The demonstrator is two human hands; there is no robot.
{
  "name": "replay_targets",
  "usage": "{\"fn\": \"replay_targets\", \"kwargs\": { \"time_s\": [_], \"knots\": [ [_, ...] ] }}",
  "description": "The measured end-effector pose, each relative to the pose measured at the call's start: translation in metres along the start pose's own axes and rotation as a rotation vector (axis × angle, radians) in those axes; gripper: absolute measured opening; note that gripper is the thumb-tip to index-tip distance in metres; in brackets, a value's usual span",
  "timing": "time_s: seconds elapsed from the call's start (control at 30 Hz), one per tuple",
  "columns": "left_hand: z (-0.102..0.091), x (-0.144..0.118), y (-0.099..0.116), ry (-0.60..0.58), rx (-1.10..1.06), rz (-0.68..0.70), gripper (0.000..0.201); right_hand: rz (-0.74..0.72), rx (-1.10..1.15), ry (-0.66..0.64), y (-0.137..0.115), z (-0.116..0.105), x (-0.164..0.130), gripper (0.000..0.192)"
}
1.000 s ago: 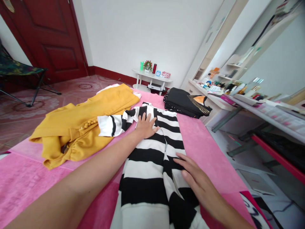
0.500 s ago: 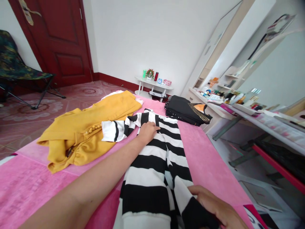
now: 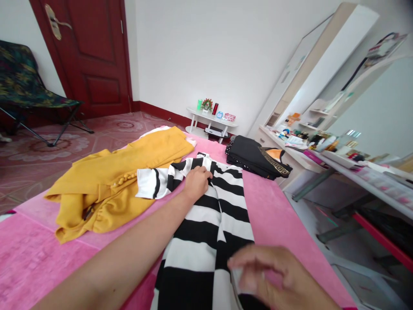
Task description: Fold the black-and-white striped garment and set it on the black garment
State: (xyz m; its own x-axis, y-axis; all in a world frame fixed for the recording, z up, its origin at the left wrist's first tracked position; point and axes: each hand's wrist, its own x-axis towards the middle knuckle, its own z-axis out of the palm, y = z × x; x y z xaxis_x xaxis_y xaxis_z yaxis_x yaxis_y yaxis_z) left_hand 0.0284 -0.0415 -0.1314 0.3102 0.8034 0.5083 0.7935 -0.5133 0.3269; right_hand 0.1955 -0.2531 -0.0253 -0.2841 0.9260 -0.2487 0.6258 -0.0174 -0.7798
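A black-and-white striped garment (image 3: 193, 254) lies lengthwise on the pink bedding, one sleeve out to the left and its far end near the middle. My left hand (image 3: 197, 183) is closed on the cloth near that far end, fingers curled down. Over the garment's right edge, close to me, is my right hand (image 3: 274, 273), blurred, with thumb and fingers apart and pink showing between them. It appears to hold nothing. Left of the stripes, a mustard-yellow garment (image 3: 122, 172) lies partly under the striped sleeve.
Folded black clothes (image 3: 254, 157) sit on the far right of the pink bedding (image 3: 271, 202). A cluttered dressing table (image 3: 309, 157) stands to the right. Beyond the bed are a small white table (image 3: 209, 115), a folding chair (image 3: 35, 97) and a red door (image 3: 100, 51).
My right hand has let go of the near sleeve, which now lies along the striped garment, and has opened. My left hand stays near the far end. The view has shifted slightly.
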Motion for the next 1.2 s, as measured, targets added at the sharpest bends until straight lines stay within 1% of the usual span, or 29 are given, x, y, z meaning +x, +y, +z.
{"fn": "replay_targets", "kwargs": {
  "time_s": [0.03,0.1,0.17,0.2,0.23,0.27,0.3,0.37,0.4,0.47,0.57,0.6,0.67,0.7,0.73,0.77,0.83,0.9,0.97,1.0,1.07,1.13,1.2],
  "knots": [
    [0.0,0.0,0.0,-0.012,0.001,-0.003,0.03,-0.034,0.016,0.096,0.005,-0.007,0.024,0.036],
    [0.001,-0.001,0.002,-0.03,0.005,-0.005,0.029,-0.143,0.02,0.339,0.019,-0.024,0.078,0.038],
    [0.0,-0.001,0.004,-0.037,0.009,-0.011,0.027,-0.243,-0.007,0.516,0.038,-0.04,0.131,0.041],
    [0.0,-0.001,0.005,-0.033,0.007,-0.019,0.026,-0.265,-0.056,0.588,0.05,-0.045,0.155,0.043],
    [0.0,-0.001,0.006,-0.023,0.005,-0.031,0.026,-0.257,-0.137,0.652,0.062,-0.049,0.175,0.046],
    [0.0,-0.001,0.006,-0.01,0.005,-0.05,0.027,-0.2,-0.258,0.696,0.074,-0.051,0.192,0.05],
    [0.0,-0.001,0.007,0.001,0.011,-0.079,0.029,-0.102,-0.396,0.713,0.086,-0.053,0.205,0.052],
    [0.002,0.001,0.006,0.004,0.041,-0.162,0.033,0.137,-0.631,0.69,0.105,-0.056,0.225,0.053],
    [0.003,0.002,0.006,-0.011,0.062,-0.207,0.034,0.243,-0.7,0.661,0.11,-0.058,0.232,0.053],
    [0.006,0.004,0.005,-0.052,0.1,-0.271,0.034,0.377,-0.741,0.612,0.111,-0.068,0.242,0.051],
    [0.01,0.008,0.003,-0.082,0.119,-0.314,0.032,0.439,-0.763,0.584,0.099,-0.084,0.254,0.05],
    [0.011,0.009,0.002,-0.089,0.119,-0.33,0.031,0.408,-0.785,0.592,0.095,-0.087,0.257,0.053],
    [0.012,0.01,0.001,-0.106,0.118,-0.363,0.029,0.262,-0.831,0.599,0.093,-0.085,0.262,0.058],
    [0.012,0.011,0.001,-0.114,0.121,-0.377,0.028,0.195,-0.844,0.581,0.096,-0.082,0.265,0.059],
    [0.012,0.011,0.001,-0.12,0.127,-0.391,0.028,0.16,-0.846,0.549,0.1,-0.078,0.267,0.061],
    [0.012,0.012,0.001,-0.125,0.134,-0.407,0.03,0.162,-0.841,0.513,0.104,-0.073,0.27,0.063],
    [0.011,0.012,0.001,-0.131,0.146,-0.436,0.034,0.268,-0.816,0.455,0.109,-0.066,0.275,0.068],
    [0.01,0.011,0.0,-0.131,0.14,-0.448,0.036,0.372,-0.79,0.433,0.107,-0.061,0.277,0.072],
    [0.01,0.01,-0.004,-0.113,0.122,-0.44,0.035,0.414,-0.771,0.44,0.1,-0.054,0.273,0.074],
    [0.011,0.009,-0.007,-0.096,0.107,-0.43,0.034,0.39,-0.764,0.448,0.097,-0.048,0.268,0.076],
    [0.013,0.008,-0.013,-0.048,0.052,-0.403,0.033,0.264,-0.761,0.468,0.095,-0.034,0.255,0.075],
    [0.015,0.006,-0.02,0.005,-0.039,-0.358,0.032,0.138,-0.758,0.467,0.1,-0.019,0.24,0.072],
    [0.015,0.003,-0.024,0.032,-0.115,-0.308,0.032,0.099,-0.753,0.463,0.107,-0.01,0.229,0.071]
  ]
}}
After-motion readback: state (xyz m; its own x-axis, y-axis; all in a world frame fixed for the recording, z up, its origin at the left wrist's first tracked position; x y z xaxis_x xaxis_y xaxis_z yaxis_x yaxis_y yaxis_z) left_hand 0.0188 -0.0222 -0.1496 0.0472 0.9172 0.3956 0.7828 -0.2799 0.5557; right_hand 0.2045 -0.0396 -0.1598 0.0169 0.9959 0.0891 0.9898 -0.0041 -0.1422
